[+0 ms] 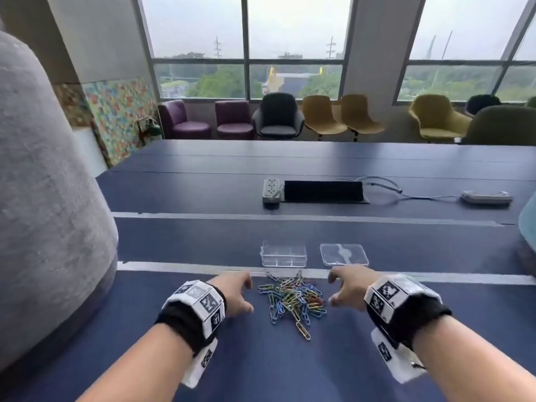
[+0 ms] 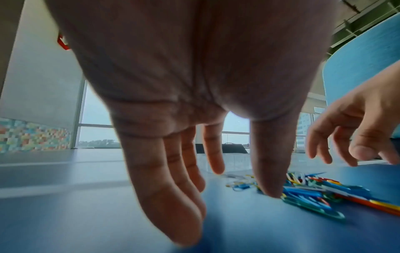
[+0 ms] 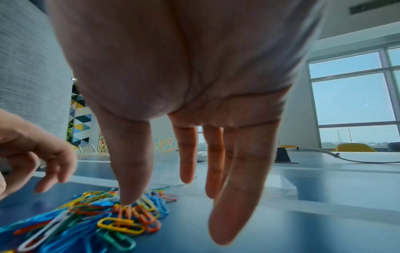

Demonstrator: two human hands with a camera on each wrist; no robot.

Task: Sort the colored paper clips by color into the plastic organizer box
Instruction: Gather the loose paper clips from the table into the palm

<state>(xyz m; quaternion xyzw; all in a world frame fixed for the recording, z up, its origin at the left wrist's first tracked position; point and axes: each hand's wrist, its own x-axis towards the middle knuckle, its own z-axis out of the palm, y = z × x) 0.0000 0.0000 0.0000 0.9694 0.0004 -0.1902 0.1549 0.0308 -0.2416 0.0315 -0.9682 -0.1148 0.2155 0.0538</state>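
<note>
A heap of colored paper clips point(image 1: 293, 298) lies on the blue table, blue, yellow, green, orange and white mixed. My left hand point(image 1: 236, 293) hovers just left of the heap with relaxed fingers, the thumb tip point(image 2: 271, 191) down at the edge of the clips point(image 2: 311, 195). On the other side of the heap my right hand point(image 1: 346, 288) hangs with its fingers straight, its thumb point(image 3: 129, 196) touching the top of the clips point(image 3: 103, 220). Neither hand holds anything. The clear organizer box point(image 1: 283, 253) stands open behind the heap, its lid point(image 1: 343, 254) to its right.
A power strip point(image 1: 271, 190), a black cable hatch point(image 1: 323, 191) and a grey adapter point(image 1: 486, 197) with cable lie farther back on the table. A grey padded chair back point(image 1: 43, 198) rises at the left. A light-blue object point(image 1: 528, 224) sits at the right edge.
</note>
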